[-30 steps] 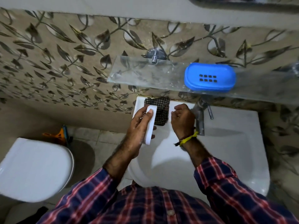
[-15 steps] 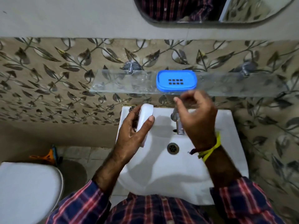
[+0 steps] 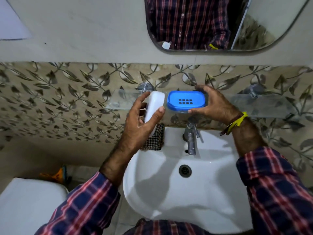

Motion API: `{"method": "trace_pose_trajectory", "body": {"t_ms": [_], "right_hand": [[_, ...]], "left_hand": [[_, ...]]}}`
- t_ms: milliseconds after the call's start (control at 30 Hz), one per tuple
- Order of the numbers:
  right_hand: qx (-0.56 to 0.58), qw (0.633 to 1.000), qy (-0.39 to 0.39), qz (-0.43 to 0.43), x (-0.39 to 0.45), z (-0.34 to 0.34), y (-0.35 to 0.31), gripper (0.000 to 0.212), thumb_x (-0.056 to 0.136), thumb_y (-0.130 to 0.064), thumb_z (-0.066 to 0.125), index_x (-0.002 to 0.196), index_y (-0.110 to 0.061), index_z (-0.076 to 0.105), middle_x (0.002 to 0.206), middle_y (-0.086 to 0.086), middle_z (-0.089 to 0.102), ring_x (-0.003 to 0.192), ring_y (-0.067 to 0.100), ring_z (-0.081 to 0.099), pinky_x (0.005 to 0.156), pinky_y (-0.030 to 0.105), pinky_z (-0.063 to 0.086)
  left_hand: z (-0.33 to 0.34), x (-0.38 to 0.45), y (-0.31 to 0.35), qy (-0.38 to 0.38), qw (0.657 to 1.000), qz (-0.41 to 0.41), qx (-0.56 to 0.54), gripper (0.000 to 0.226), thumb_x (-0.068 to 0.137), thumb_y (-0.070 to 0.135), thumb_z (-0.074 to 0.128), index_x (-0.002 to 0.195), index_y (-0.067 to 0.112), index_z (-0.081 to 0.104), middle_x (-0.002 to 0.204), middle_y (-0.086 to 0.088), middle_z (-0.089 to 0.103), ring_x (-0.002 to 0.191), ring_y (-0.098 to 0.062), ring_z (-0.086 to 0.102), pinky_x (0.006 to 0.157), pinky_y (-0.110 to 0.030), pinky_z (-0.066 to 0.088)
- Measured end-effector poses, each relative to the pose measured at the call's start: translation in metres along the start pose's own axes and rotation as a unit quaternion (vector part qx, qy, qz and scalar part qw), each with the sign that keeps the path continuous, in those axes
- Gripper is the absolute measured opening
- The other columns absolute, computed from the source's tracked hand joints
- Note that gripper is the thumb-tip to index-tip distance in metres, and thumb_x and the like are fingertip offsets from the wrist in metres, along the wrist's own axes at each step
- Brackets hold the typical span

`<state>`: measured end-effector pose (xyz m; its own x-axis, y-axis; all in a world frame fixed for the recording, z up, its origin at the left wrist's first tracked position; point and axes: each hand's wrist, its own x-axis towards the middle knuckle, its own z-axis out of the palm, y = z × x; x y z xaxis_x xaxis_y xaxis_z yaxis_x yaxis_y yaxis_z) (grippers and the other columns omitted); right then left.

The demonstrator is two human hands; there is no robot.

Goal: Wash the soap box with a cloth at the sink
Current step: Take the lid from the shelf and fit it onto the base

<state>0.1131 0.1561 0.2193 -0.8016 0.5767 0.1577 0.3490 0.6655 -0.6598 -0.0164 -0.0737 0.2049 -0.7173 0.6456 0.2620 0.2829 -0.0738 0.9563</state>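
Glass wall shelf (image 3: 264, 103) bearing blue soap box (image 3: 186, 100), white sink (image 3: 171, 197) ledge bearing checked cloth (image 3: 155, 139)

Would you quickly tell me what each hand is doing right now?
Left hand: grips the white soap bar.
Right hand: fingers and thumb curled round the blue soap box on the glass shelf.

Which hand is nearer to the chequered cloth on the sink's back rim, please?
The left hand, holding a white soap bar, is directly above the chequered cloth. The right hand is farther right, gripping the blue soap box.

Right hand (image 3: 215, 104) now around soap box (image 3: 186, 100), up from sink.
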Motion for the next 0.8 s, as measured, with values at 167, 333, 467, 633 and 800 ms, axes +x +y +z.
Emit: {"method": "trace_pose_trajectory", "body": {"t_ms": [167, 333, 467, 633, 800], "right_hand": [[0.187, 0.977, 0.093, -0.046, -0.026, -0.001, -0.011, 0.091, 0.057, -0.031, 0.094, 0.132, -0.013, 0.046, 0.127, 0.002, 0.057, 0.115, 0.012, 0.058, 0.097, 0.01, 0.045], [0.411, 0.902, 0.123, -0.04, -0.075, 0.019, -0.025, 0.072, 0.059, -0.018, 0.091, 0.116, -0.022, 0.048, 0.112, -0.005, 0.063, 0.099, 0.004, 0.067, 0.082, 0.019, 0.056], [0.52, 0.844, 0.134, 0.011, -0.095, 0.034, -0.039, 0.058, 0.062, -0.028, 0.089, 0.112, -0.019, 0.061, 0.103, -0.001, 0.071, 0.087, 0.009, 0.068, 0.071, 0.019, 0.055], [0.513, 0.834, 0.185, 0.079, -0.111, 0.06, -0.055, 0.049, 0.075, -0.037, 0.077, 0.117, -0.013, 0.068, 0.1, 0.006, 0.075, 0.092, 0.03, 0.069, 0.084, 0.044, 0.058], [0.473, 0.84, 0.235, 0.127, -0.115, 0.069, -0.061, 0.033, 0.08, -0.038, 0.075, 0.108, -0.021, 0.071, 0.099, 0.007, 0.076, 0.095, 0.037, 0.071, 0.09, 0.05, 0.058]], "left_hand": [[-0.008, 0.0, 0.009, 0.012, 1.0, 0.021, -0.009, 0.067, 0.08, 0.054, 0.074, 0.142, 0.036, 0.053, 0.119, -0.001, 0.07, 0.103, -0.017, 0.071, 0.072, -0.019, 0.056], [-0.015, -0.008, 0.013, -0.014, 0.998, 0.027, -0.056, 0.06, 0.09, 0.058, 0.065, 0.144, 0.034, 0.053, 0.131, 0.015, 0.068, 0.118, -0.004, 0.065, 0.09, -0.019, 0.053], [-0.001, -0.023, 0.003, -0.051, 0.986, -0.104, -0.12, 0.072, 0.086, 0.068, 0.056, 0.145, 0.028, 0.054, 0.148, 0.004, 0.058, 0.139, -0.019, 0.051, 0.118, -0.049, 0.036], [0.021, -0.049, -0.001, -0.116, 0.978, -0.137, -0.106, 0.065, 0.09, 0.071, 0.048, 0.147, 0.039, 0.049, 0.15, 0.017, 0.053, 0.141, -0.002, 0.045, 0.113, -0.032, 0.041], [0.038, -0.056, 0.004, -0.164, 0.976, -0.126, -0.072, 0.055, 0.098, 0.055, 0.038, 0.151, 0.04, 0.037, 0.151, 0.015, 0.05, 0.139, -0.005, 0.047, 0.118, -0.049, 0.037]]}}
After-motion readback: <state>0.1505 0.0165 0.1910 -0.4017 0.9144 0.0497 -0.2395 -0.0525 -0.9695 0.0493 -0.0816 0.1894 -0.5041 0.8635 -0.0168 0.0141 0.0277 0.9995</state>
